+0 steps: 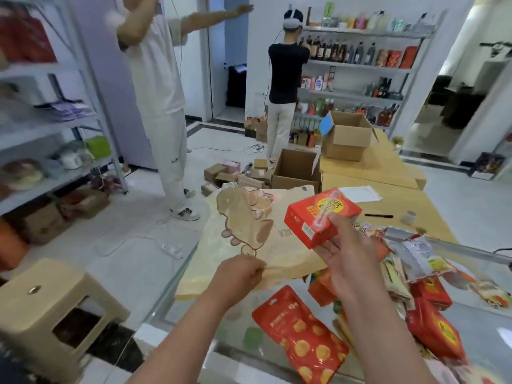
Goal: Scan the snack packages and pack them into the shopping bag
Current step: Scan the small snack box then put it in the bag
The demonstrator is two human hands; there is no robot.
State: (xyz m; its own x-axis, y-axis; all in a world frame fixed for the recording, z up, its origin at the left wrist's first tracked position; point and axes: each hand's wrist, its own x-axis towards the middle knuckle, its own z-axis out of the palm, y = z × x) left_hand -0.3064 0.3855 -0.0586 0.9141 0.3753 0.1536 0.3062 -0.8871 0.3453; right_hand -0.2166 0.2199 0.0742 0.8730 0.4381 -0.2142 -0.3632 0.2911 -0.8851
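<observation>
**Box sits above the bag, mouth off to the left**

Your red cardboard snack box [322, 216] is held up in your right hand [345, 252], fingers curled round its near end, long axis running left to right. It hangs over the tan cloth shopping bag with the cartoon print [249, 231], which lies on the glass counter [194, 322]. Your left hand [241, 274] pinches the bag's near edge, probably its opening, though folds hide it. The right hand is nearer.
</observation>
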